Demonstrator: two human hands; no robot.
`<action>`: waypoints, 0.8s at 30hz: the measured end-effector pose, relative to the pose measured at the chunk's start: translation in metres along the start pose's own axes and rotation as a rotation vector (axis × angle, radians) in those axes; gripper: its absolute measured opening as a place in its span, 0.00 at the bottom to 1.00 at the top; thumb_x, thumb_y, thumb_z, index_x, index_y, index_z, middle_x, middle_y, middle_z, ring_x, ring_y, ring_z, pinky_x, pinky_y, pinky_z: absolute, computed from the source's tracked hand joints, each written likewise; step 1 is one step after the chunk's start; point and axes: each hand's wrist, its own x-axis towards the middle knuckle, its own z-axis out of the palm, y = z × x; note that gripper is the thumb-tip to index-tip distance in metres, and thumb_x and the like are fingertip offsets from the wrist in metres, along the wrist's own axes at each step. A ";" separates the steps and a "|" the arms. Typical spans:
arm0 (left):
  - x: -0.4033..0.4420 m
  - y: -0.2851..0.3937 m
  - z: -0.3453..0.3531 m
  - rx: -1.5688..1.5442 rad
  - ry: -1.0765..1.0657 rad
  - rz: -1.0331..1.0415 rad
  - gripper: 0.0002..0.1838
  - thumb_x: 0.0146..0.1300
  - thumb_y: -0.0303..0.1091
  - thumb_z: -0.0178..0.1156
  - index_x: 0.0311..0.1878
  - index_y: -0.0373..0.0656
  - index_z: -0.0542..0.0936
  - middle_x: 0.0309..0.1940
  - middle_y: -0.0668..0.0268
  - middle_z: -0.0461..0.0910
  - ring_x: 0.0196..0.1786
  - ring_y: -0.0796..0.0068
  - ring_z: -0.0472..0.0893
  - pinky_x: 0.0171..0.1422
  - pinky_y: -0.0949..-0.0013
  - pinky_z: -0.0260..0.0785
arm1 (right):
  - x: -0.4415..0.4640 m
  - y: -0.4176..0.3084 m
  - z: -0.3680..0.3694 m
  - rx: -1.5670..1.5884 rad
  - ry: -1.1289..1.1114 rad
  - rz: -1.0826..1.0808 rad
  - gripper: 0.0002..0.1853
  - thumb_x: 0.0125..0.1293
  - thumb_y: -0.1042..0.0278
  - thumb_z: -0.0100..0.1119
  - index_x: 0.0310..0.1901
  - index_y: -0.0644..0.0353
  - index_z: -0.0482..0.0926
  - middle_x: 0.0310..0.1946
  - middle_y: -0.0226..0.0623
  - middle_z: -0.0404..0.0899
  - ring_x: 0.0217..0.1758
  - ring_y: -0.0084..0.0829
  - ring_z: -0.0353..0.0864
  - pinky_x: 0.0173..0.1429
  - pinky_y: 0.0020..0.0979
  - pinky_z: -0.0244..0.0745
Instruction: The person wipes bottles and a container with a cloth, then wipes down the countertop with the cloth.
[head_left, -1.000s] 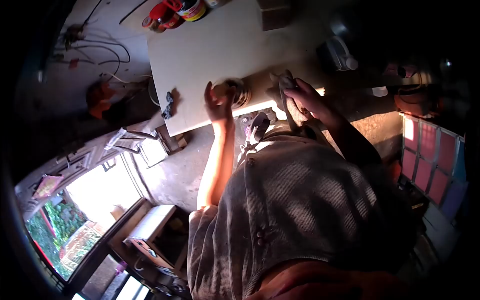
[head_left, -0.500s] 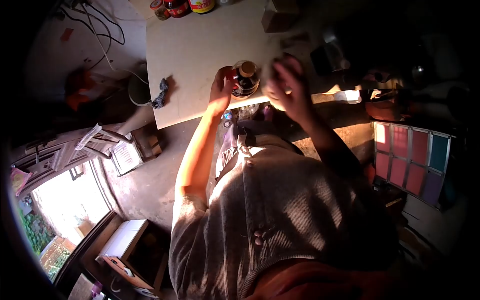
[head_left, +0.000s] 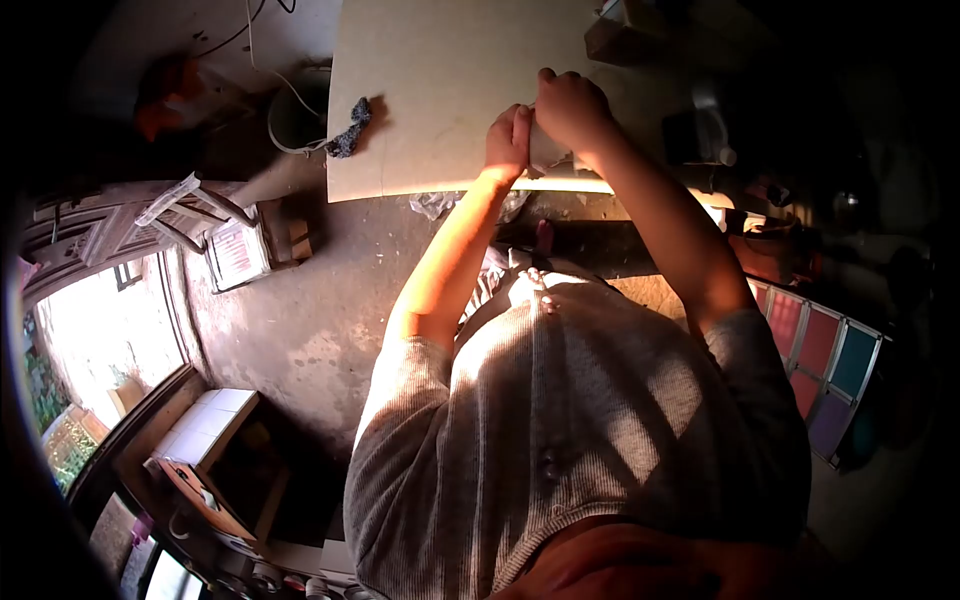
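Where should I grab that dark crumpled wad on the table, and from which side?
Probably pinch the dark crumpled wad across its middle from above, coming from its right with the nearer left hand: it's long and lumpy, bare tabletop lies to its right, and an edge runs close on its left.

The left fingers (head_left: 522, 124) curl just beside the bent right fingers (head_left: 554, 86); the left forearm (head_left: 455, 245) and right forearm (head_left: 662, 205) converge behind them.

Glaring bright opening (head_left: 110, 340), patchy grey floor (head_left: 300, 320), pale sunlit-edged table (head_left: 430, 80), multicoloured panels (head_left: 820, 338).
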 end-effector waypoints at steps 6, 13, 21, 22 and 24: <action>-0.001 -0.019 -0.005 -0.257 -0.100 -0.259 0.19 0.66 0.41 0.47 0.30 0.34 0.76 0.19 0.69 0.74 0.26 0.82 0.69 0.31 0.75 0.64 | 0.028 0.081 0.042 1.408 -0.289 0.212 0.15 0.63 0.58 0.47 0.41 0.62 0.75 0.35 0.35 0.77 0.37 0.30 0.78 0.40 0.32 0.76; 0.013 0.001 -0.014 -0.415 -0.219 -0.555 0.22 0.63 0.48 0.52 0.24 0.37 0.78 0.14 0.74 0.68 0.20 0.85 0.64 0.24 0.80 0.53 | -0.070 0.149 0.097 2.383 0.042 0.706 0.19 0.68 0.58 0.41 0.55 0.60 0.67 0.49 0.37 0.73 0.49 0.29 0.75 0.52 0.31 0.71; 0.003 0.069 0.015 -0.845 -0.258 -0.545 0.34 0.65 0.62 0.34 0.40 0.37 0.75 0.29 0.64 0.77 0.30 0.76 0.72 0.36 0.74 0.63 | -0.116 0.106 0.002 1.693 0.531 -0.070 0.18 0.62 0.71 0.53 0.54 0.61 0.71 0.46 0.35 0.74 0.44 0.21 0.73 0.48 0.22 0.68; -0.001 0.095 0.018 -0.881 -0.322 -0.495 0.37 0.64 0.64 0.31 0.45 0.35 0.73 0.34 0.62 0.77 0.34 0.74 0.73 0.40 0.73 0.65 | -0.115 0.103 -0.001 1.619 0.428 -0.196 0.17 0.61 0.68 0.54 0.52 0.59 0.74 0.47 0.37 0.74 0.44 0.25 0.73 0.48 0.25 0.68; -0.007 0.117 0.030 -0.833 -0.274 -0.517 0.45 0.61 0.68 0.23 0.60 0.32 0.63 0.52 0.55 0.72 0.53 0.66 0.73 0.57 0.66 0.64 | -0.088 0.091 -0.026 0.639 0.717 -0.424 0.22 0.48 0.62 0.62 0.49 0.48 0.77 0.56 0.41 0.65 0.61 0.45 0.59 0.62 0.43 0.56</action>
